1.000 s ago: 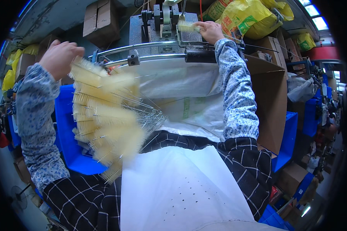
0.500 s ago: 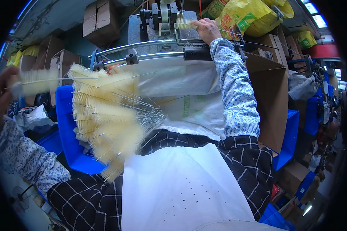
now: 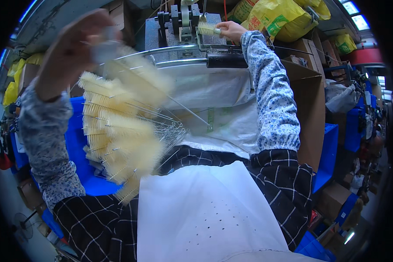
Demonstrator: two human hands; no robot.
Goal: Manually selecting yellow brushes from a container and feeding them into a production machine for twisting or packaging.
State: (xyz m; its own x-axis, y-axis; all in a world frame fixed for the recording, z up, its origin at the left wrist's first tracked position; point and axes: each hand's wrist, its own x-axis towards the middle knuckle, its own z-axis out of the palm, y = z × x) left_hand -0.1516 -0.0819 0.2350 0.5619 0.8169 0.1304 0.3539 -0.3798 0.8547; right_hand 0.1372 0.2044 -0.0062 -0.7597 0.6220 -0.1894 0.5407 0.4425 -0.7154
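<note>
At machine (image 3: 185,22): R hand (image 3: 229,29) pinching small brush (image 3: 206,29); L hand (image 3: 76,43) blurred, grip unclear, above brush pile (image 3: 118,135).

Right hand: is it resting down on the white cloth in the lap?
No, the right hand is stretched up to the grey machine, pinching a small cream brush against it.

Two hands show: the left hand (image 3: 81,41) and the right hand (image 3: 231,30); one brush (image 3: 206,29) sits at the machine (image 3: 183,22); brushes in the bundle (image 3: 118,135) are too many to count; two yellow sacks (image 3: 284,17).
</note>
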